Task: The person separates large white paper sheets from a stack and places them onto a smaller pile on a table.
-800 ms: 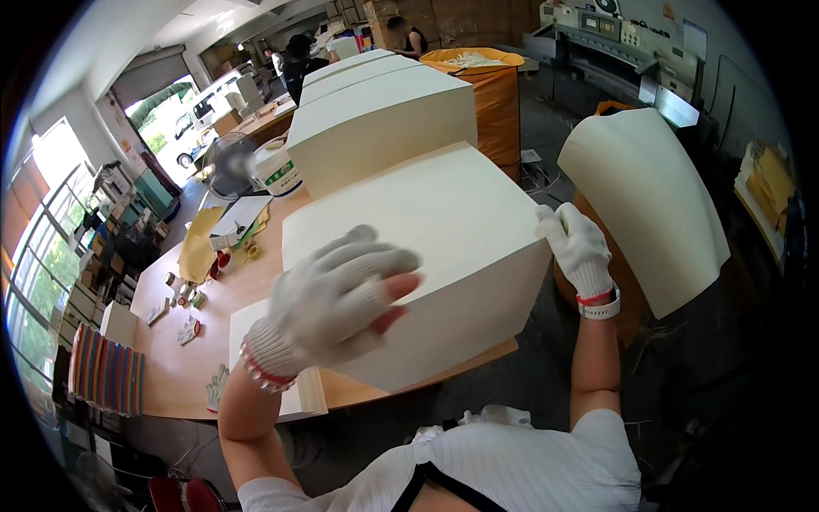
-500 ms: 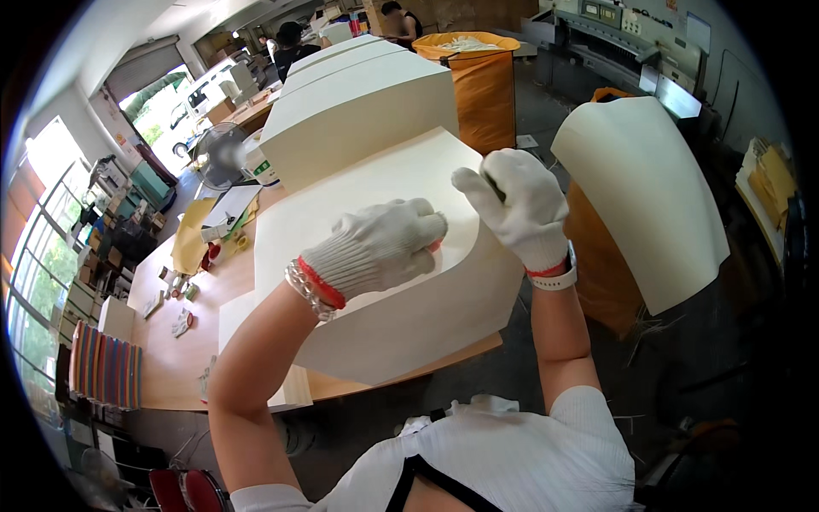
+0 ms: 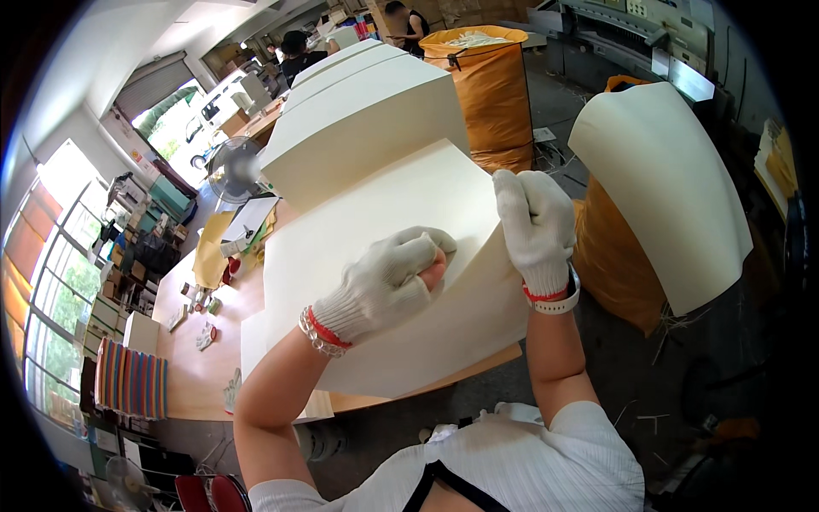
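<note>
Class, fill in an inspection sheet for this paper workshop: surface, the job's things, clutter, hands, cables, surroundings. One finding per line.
Surface: wooden table, mostly covered by paper.
Job's things: cream paper stack in front of the person; top sheet lifted at its right edge.
Clutter: small items and a yellow sheet on the table's left; striped stack at the left end.
Hands: both gloved; left hand curled on the top sheet, right hand gripping the sheet's right edge.
Cables: nothing seen.
Surroundings: taller paper stacks behind, fan, orange sack, curved sheets at right, two people at the back, windows at left.
</note>
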Demonstrator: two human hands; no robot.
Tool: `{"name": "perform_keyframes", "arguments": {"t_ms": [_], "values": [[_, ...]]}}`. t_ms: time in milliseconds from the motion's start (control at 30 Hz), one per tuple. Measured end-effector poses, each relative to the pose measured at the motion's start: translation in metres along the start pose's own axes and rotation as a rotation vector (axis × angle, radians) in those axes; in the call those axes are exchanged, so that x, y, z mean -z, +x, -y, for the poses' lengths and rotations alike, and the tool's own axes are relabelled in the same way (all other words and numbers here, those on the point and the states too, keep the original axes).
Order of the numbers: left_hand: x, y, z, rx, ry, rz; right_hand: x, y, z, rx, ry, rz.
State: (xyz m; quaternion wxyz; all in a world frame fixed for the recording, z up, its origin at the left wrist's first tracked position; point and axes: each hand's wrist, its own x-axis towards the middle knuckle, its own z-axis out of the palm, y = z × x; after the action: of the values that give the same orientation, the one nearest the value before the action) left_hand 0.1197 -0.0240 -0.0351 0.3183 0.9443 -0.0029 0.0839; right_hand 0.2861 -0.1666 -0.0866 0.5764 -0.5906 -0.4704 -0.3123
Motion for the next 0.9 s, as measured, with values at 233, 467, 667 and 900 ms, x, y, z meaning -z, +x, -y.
{"name": "perform_keyframes", "arguments": {"t_ms": [233,467,667,900], "values": [[-0.0017,-0.0038,0.0029,-0.029,-0.110,-0.013,-0.0005,-0.0026,-0.0033,0.051,-0.018,-0.026],[0.0021,-0.0016,0.0034,-0.066,-0.038,0.010,0.0009,-0.0037,-0.0049,0.024,0.015,-0.031],[-0.0022,-0.0018,0.0076,-0.134,-0.027,-0.061,0.0000,-0.0033,-0.0028,-0.068,0.066,-0.024],[-0.0061,0.0028,0.0047,-0.138,-0.055,-0.121,0.0028,-0.0027,-0.0056,-0.015,0.089,-0.015]]}}
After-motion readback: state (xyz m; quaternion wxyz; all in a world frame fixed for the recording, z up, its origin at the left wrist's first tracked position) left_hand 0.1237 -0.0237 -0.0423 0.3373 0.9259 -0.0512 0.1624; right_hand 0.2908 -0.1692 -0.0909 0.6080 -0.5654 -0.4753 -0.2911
